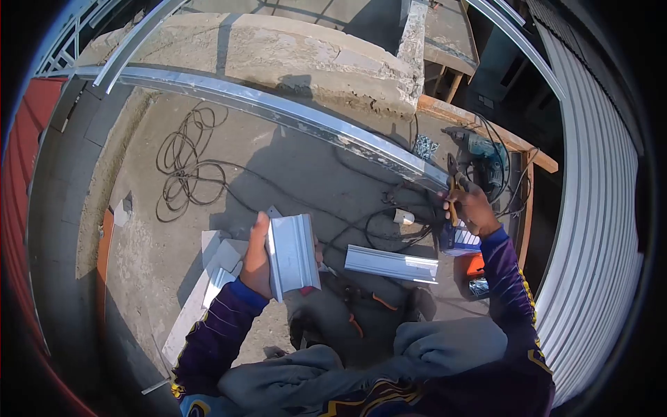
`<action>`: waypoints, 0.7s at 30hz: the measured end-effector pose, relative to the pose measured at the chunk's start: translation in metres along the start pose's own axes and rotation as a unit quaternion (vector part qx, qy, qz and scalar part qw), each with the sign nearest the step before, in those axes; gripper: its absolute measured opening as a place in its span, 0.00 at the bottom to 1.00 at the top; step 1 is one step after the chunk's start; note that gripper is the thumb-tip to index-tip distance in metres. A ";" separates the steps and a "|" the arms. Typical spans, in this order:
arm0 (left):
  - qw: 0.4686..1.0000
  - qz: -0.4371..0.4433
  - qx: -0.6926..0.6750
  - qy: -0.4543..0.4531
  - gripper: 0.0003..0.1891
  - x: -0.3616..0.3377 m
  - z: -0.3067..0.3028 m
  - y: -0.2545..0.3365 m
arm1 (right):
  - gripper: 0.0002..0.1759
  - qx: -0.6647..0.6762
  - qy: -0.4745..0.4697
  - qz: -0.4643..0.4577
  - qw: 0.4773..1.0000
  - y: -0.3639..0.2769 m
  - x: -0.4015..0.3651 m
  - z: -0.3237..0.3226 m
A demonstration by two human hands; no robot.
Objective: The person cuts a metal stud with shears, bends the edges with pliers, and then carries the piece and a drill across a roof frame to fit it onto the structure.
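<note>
My left hand [258,258] is closed around a short piece of silvery metal channel [292,251], held up in front of my knees with its ribbed face toward me. My right hand [474,210] grips a pair of pliers [454,201] with yellowish handles, the dark jaws pointing up and away from me. It is beside the near end of a long metal channel [299,115] that crosses the floor. Another cut piece of channel [391,263] lies on the ground between my hands. A tool with orange handles [383,303] rests on the ground by my feet.
A teal power drill [489,154] and a pile of screws [425,147] are at the right, near a wooden edge board [486,132]. Black cable [186,174] lies coiled on the concrete floor [142,257]. Corrugated metal sheeting [590,208] stands along the right side.
</note>
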State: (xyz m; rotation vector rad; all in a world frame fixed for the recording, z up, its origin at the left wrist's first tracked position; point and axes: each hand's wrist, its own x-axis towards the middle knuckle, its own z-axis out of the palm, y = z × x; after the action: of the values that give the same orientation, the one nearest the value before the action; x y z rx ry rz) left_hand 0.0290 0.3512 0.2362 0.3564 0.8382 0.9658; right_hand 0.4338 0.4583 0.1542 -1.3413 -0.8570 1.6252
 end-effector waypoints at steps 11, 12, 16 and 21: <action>0.956 0.100 0.276 0.003 0.49 0.004 0.008 0.009 | 0.29 -0.436 -0.266 -0.365 0.778 -0.028 -0.077 0.121; 0.943 0.103 0.315 0.009 0.48 0.001 0.012 0.010 | 0.29 -0.436 -0.269 -0.360 0.780 -0.029 -0.081 0.129; 0.937 0.105 0.324 0.084 0.48 -0.003 0.025 0.001 | 0.30 -0.471 -0.272 -0.399 0.738 -0.021 -0.086 0.146; 0.936 0.135 0.316 0.077 0.41 -0.003 0.030 -0.004 | 0.29 -0.483 -0.269 -0.395 0.734 -0.015 -0.086 0.158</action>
State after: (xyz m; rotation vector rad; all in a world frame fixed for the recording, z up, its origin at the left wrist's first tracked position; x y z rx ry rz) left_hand 0.0535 0.3491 0.2548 0.9803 1.2630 0.9666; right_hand 0.2877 0.3873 0.2330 -0.7937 -2.4652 0.7998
